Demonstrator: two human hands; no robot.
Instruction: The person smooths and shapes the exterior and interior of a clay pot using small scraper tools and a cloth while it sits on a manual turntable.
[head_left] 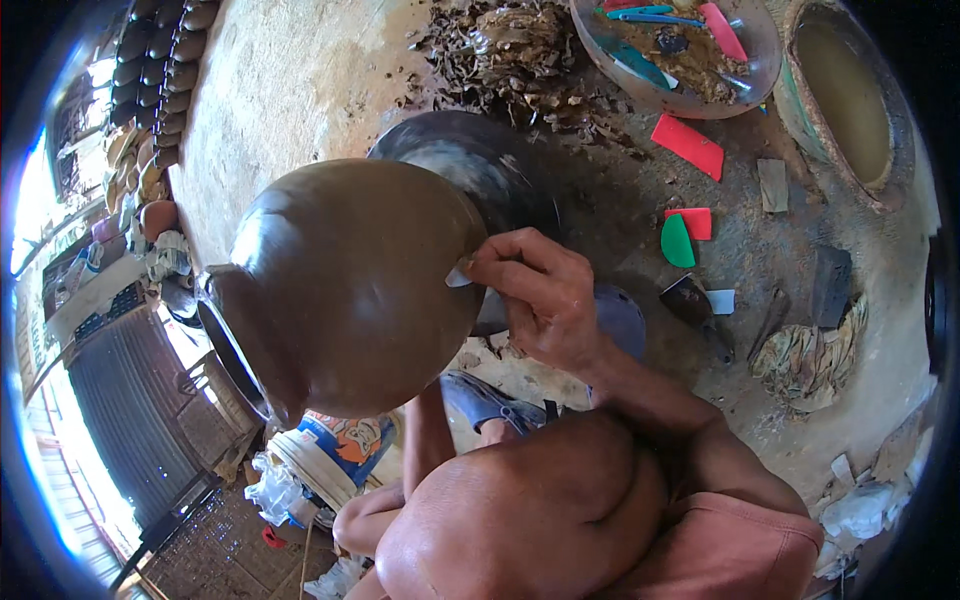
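A large, smooth brown clay pot (340, 290) lies tilted, its flared mouth toward the left. My right hand (530, 290) pinches a small pale scraper (457, 276) against the pot's right side, fingers curled. My left forearm (425, 435) rises from below and disappears behind the pot; the hand and its fingers are hidden. Behind the pot is a dark, round, smeared surface (460, 150). My bent knee fills the lower middle.
Clay scraps (500, 55), a basin of plastic tools (680, 65), a tub of murky water (840, 100), red plates (688, 145), a green scraper (676, 240) and crumpled cloth (810, 355) lie right and behind. Stacked pots (150, 70) and a printed bucket (345, 445) are at left.
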